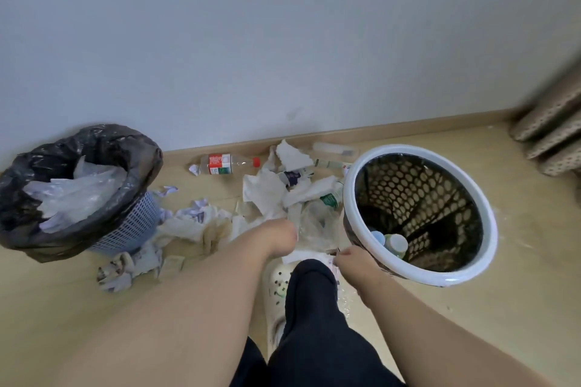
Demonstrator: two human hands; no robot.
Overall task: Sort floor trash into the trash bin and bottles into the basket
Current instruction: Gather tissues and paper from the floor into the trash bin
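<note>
Knee (314, 289) in black trousers and a white clog (276, 289) sit right under us, with both bare forearms reaching out past them. Our left hand (279, 237) is down on the pile of crumpled paper (267, 195) and clear plastic film (314, 226) between the two containers. Its fingers point down out of sight, so we can't tell if it's pinching anything or just pressing. This stuff looks super light and soft, so we'd bunch a wad from the middle and squeeze. The film looks slippery, so probably scrunch it in with the paper.

Our right hand (355, 261) is against the outer wall of the basket (418, 151), just below the white rim; gripping or only touching, can't tell. A couple of bottles (396, 243) lie at its bottom. A green-label bottle (331, 199) pokes out of the paper and a red-cap bottle (229, 163) lies by the baseboard. They're likely light and could roll, so we'd grab them round the body. Off left stands the trash bin (132, 151), with plastic inside its black bag.
</note>
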